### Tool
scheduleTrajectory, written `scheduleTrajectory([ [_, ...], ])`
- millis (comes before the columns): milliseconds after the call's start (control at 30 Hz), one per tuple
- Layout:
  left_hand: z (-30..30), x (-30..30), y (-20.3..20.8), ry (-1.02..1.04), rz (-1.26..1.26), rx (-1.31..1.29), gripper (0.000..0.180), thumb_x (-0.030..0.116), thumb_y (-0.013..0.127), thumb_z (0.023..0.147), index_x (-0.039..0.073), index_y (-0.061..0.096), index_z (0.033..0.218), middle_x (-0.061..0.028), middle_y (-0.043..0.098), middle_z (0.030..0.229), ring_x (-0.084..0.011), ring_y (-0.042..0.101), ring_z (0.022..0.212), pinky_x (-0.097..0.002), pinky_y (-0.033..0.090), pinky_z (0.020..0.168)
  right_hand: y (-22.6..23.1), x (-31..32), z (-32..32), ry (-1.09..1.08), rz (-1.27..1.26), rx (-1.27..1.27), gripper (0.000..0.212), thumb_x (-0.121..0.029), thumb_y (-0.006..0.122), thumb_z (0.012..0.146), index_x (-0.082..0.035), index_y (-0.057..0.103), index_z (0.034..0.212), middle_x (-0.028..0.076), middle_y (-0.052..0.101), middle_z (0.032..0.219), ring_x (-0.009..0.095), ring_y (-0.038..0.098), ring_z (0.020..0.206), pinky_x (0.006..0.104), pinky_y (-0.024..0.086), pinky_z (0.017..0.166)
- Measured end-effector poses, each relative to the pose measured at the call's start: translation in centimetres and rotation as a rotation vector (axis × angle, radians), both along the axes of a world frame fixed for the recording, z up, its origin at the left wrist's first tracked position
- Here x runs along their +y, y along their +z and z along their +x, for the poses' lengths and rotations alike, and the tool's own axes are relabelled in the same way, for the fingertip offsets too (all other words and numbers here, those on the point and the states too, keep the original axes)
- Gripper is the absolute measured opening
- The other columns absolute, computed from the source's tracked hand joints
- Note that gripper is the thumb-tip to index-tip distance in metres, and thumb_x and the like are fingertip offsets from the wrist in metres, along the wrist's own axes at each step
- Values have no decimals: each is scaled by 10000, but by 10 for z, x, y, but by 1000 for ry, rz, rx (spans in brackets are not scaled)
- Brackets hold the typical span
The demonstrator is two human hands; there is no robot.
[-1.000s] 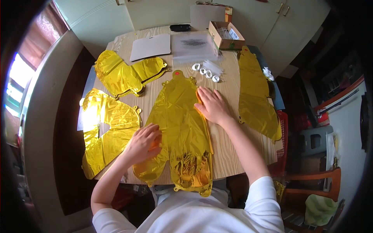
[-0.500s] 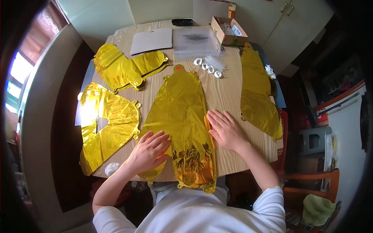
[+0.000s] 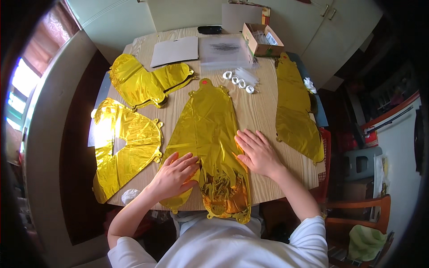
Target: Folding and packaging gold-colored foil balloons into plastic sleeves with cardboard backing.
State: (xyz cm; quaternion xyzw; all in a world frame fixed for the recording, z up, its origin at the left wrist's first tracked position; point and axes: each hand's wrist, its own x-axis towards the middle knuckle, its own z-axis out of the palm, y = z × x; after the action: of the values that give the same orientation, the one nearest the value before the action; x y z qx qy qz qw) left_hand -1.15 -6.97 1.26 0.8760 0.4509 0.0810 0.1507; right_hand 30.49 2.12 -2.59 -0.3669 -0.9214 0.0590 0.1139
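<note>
A flat, deflated gold foil balloon (image 3: pixel 208 120) lies lengthwise in front of me, its near end hanging over the table edge. My left hand (image 3: pixel 178 175) rests flat on its lower left part, fingers stretched out. Along its right edge lies my right hand (image 3: pixel 257 152), also flat, fingers extended and touching the foil. Neither hand grips anything. More gold foil balloons lie around: a bent one (image 3: pixel 145 82) at the far left, a curved one (image 3: pixel 129 143) at the near left, and a long one (image 3: pixel 295 107) on the right.
On the wooden table (image 3: pixel 263 107) are several white ribbon rolls (image 3: pixel 234 79), clear plastic sheets (image 3: pixel 223 53), a grey-white board (image 3: pixel 175 50), a cardboard box (image 3: pixel 263 42), a black case (image 3: pixel 209 29) and crumpled white tissue (image 3: pixel 130 196). A wooden chair (image 3: pixel 357 203) stands at the right.
My right hand has shifted slightly left, from beside the middle balloon's edge onto the foil. My left hand stays almost in place. The view has tilted a little.
</note>
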Motion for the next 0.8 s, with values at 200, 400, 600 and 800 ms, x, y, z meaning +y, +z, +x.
scheduleTrajectory([
  [200,-4,3,5,18,-13,5,484,300,700,829,81,568,1240,-115,513,1386,-296,439,1339,-494,330,1102,5,2,-1,10,-33,-30,602,-468,456,982,-80,438,1441,72,404,1516,252,306,1435,466,184,1188],
  [400,-23,-31,24,541,5,63,527,346,739,775,76,564,1192,-171,529,1213,-367,507,1120,-469,435,940,7,3,-2,9,-66,-90,823,-637,523,873,-95,379,1476,68,357,1540,245,272,1447,463,164,1199],
  [600,-25,-80,10,792,5,76,692,349,791,725,7,487,1246,-182,535,1121,-364,520,1063,-430,452,894,9,3,2,18,-67,-114,1023,-778,562,742,-91,372,1477,67,330,1548,248,247,1454,467,157,1203],
  [800,-21,-83,8,920,-214,10,485,298,783,737,2,552,1045,-150,562,965,-349,560,988,-423,458,891,11,5,1,40,-74,-135,1079,-828,532,721,-74,368,1476,80,327,1547,260,242,1455,478,151,1200],
])
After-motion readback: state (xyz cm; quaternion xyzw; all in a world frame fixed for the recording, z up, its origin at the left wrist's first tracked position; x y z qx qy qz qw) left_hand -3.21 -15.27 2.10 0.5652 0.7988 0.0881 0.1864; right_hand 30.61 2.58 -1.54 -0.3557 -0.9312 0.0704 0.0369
